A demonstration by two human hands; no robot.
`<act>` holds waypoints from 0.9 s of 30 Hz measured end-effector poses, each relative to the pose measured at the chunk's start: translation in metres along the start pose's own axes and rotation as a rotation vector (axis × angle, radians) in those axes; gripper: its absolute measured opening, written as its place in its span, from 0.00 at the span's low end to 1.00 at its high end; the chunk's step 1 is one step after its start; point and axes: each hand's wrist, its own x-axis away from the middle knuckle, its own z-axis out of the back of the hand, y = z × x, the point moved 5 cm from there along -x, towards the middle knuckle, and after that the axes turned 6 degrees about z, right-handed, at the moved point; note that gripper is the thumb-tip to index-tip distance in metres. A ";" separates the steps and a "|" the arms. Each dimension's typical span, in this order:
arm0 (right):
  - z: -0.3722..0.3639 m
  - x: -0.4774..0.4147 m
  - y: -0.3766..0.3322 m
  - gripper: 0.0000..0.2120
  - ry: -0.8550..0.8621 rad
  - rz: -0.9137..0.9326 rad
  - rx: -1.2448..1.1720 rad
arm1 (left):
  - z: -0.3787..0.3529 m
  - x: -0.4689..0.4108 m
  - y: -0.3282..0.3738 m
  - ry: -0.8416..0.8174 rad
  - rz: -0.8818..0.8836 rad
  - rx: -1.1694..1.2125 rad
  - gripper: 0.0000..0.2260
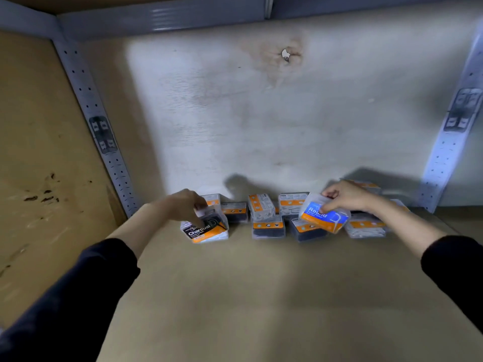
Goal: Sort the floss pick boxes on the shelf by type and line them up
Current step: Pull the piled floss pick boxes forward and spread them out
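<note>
from my seat, both hands were at the back of the shelf, in the jumble of floss pick boxes against the rear wall. my left hand had its fingers curled down over the far edge of the black charcoal box, gripping it. that box was tilted with its label toward me at the left end of the jumble; i couldn't tell whether its near edge touched the shelf. my right hand pinched the blue round box by its upper edge, thumb and fingertips closed on it, holding it lifted and slanted over the middle-right of the pile.

what mattered for the next move was the spread. the charcoal box's long axis ran roughly left to right, slanting up to the right. the other dark boxes lay between my hands, just right of the left one. a pale box sat just beside the right wrist. i judged the round box belonged on the right with the pale ones, and the dark ones should gather left, each within its nearer hand's reach.
</note>
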 end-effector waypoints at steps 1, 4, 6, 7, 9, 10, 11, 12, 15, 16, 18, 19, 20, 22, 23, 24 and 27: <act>0.005 0.001 -0.003 0.13 -0.031 -0.012 -0.022 | 0.006 0.004 0.002 -0.025 0.015 -0.011 0.21; 0.012 0.008 -0.009 0.11 -0.123 -0.036 -0.065 | 0.017 0.015 0.007 -0.079 0.040 -0.023 0.20; 0.016 0.015 -0.014 0.12 -0.159 -0.055 -0.060 | 0.021 0.023 0.010 -0.129 0.049 -0.028 0.18; 0.017 0.018 -0.016 0.11 -0.170 -0.060 -0.049 | 0.021 0.027 0.012 -0.151 0.050 -0.025 0.17; 0.018 0.025 -0.021 0.09 -0.192 -0.062 -0.042 | 0.022 0.031 0.013 -0.186 0.057 -0.007 0.17; 0.018 0.028 -0.022 0.07 -0.199 -0.063 -0.036 | 0.022 0.034 0.014 -0.206 0.064 -0.001 0.17; 0.019 0.030 -0.023 0.05 -0.201 -0.065 -0.028 | 0.022 0.037 0.014 -0.224 0.070 0.005 0.17; 0.020 0.032 -0.024 0.04 -0.204 -0.069 -0.023 | 0.021 0.039 0.015 -0.242 0.076 0.005 0.17; 0.023 0.039 -0.028 0.04 -0.221 -0.081 -0.009 | 0.021 0.046 0.018 -0.264 0.086 -0.014 0.19; 0.023 0.041 -0.029 0.05 -0.226 -0.087 -0.008 | 0.021 0.048 0.019 -0.261 0.087 -0.020 0.19; 0.025 0.045 -0.030 0.07 -0.234 -0.097 -0.002 | 0.022 0.051 0.021 -0.263 0.091 -0.019 0.19; 0.026 0.047 -0.031 0.09 -0.234 -0.097 0.004 | 0.022 0.053 0.022 -0.267 0.093 -0.014 0.19; 0.026 0.047 -0.031 0.10 -0.233 -0.096 0.007 | 0.023 0.055 0.022 -0.273 0.094 -0.012 0.19; 0.028 0.050 -0.032 0.07 -0.231 -0.098 0.012 | 0.023 0.056 0.022 -0.277 0.095 -0.014 0.19; 0.029 0.051 -0.033 0.06 -0.230 -0.098 0.016 | 0.024 0.056 0.022 -0.278 0.096 -0.014 0.19; 0.030 0.053 -0.033 0.06 -0.230 -0.098 0.024 | 0.024 0.057 0.021 -0.278 0.098 -0.014 0.18; 0.031 0.056 -0.033 0.05 -0.237 -0.098 0.046 | 0.024 0.059 0.020 -0.285 0.094 -0.020 0.18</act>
